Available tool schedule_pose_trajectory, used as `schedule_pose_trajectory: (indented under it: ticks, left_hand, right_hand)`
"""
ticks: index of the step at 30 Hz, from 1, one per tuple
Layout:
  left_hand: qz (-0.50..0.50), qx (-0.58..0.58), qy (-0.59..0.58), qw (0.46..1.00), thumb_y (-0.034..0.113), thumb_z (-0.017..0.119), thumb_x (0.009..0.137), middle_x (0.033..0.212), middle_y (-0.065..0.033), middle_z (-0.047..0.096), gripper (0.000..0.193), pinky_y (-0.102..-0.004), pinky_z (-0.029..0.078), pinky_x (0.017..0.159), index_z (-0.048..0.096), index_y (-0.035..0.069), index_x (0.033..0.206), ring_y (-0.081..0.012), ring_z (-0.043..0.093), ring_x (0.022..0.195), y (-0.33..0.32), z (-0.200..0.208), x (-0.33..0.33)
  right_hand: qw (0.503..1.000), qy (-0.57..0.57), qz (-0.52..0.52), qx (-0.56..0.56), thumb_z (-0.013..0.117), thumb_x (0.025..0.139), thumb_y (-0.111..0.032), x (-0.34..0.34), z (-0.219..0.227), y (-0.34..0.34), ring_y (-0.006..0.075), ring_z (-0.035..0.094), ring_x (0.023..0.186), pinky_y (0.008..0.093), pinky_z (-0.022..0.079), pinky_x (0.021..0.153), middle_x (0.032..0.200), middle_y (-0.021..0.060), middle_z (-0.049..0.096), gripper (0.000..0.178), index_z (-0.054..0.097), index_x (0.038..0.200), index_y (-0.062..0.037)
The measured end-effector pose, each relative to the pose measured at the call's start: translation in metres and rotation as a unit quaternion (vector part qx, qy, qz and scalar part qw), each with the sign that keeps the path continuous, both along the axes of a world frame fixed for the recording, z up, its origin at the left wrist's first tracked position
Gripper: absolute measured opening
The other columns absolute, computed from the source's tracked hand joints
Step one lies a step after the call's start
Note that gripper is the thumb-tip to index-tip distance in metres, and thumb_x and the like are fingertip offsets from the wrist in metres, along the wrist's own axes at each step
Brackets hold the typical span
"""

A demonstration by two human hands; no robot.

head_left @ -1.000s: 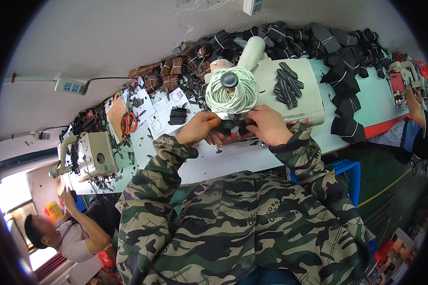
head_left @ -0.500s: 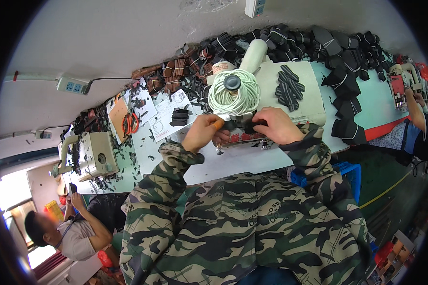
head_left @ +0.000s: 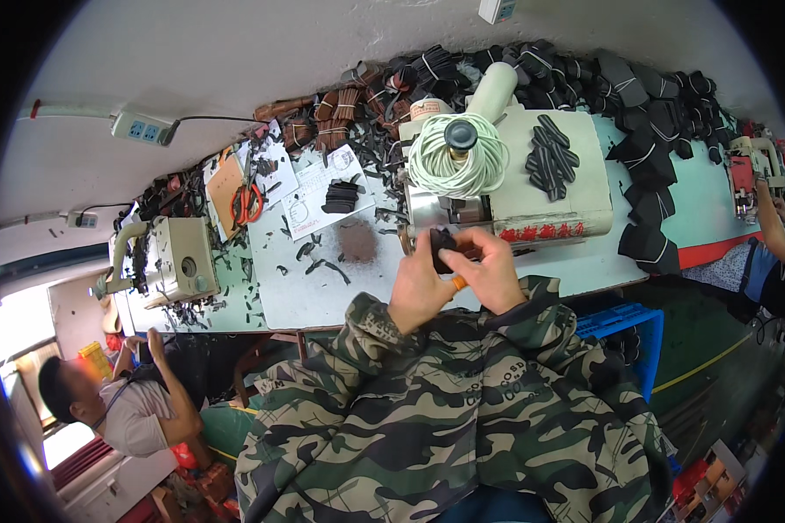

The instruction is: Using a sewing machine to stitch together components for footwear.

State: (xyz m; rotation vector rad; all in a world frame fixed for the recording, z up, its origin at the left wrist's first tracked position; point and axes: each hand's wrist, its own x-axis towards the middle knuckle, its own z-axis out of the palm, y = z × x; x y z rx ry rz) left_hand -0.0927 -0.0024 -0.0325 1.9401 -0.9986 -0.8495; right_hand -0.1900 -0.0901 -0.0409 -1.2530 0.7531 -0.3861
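Note:
My left hand and my right hand are close together in front of the machine, near the table's front edge. Between their fingertips they pinch a small black strip-like piece, partly covered by the fingers. An orange band wraps one finger. Just beyond the hands stands a cream bench machine with a metal plate at its left. A coil of pale green cord sits on it around a black knob. Several folded black strips lie on the machine's flat top.
Left of the machine, a small stack of black pieces rests on a paper sheet. Orange-handled scissors lie farther left. Brown bundles and black bundles line the back. A second machine stands left; co-workers sit at both sides.
Both hands have drawn back from the machine's front toward my body and come together, with the black piece between them. The whole view has shifted slightly.

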Motion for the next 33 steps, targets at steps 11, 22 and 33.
schedule_pose_trajectory:
  ticks: [11,22,33]
  left_hand:
    - [-0.166,0.063,-0.172,0.969,0.015,0.062,0.075,0.073,-0.0204,0.061,0.036,-0.0417,0.047,0.053,0.048,0.004,0.106,-0.0372,0.059,0.062,-0.003,0.003,0.036]
    - [0.043,0.027,0.413,0.909,0.020,0.032,0.096,0.088,-0.0154,0.062,0.033,-0.0210,0.040,0.035,0.045,0.002,0.120,-0.0179,0.058,0.045,0.004,0.005,0.031]
    - [-0.052,0.198,0.365,0.908,0.022,0.035,0.094,0.073,-0.0124,0.064,0.030,-0.0188,0.033,0.031,0.048,0.000,0.110,-0.0145,0.056,0.040,-0.047,0.012,0.080]
  right_hand:
    - [0.994,0.036,0.078,0.061,0.069,0.073,-0.005,-0.001,0.015,-0.022,0.0059,0.053,0.061,0.0206,0.044,0.053,0.075,0.0024,0.059,0.027,0.057,0.097,0.0002]
    - [0.992,0.019,0.015,0.124,0.064,0.079,-0.006,0.001,-0.006,-0.022,0.0098,0.060,0.059,0.0214,0.045,0.050,0.073,0.0057,0.062,0.016,0.059,0.091,0.0032]
    - [0.891,0.150,0.087,-0.420,0.065,0.070,-0.012,0.011,-0.013,-0.060,0.0293,0.062,0.068,0.0334,0.049,0.064,0.074,0.0163,0.062,0.021,0.061,0.084,0.0022]
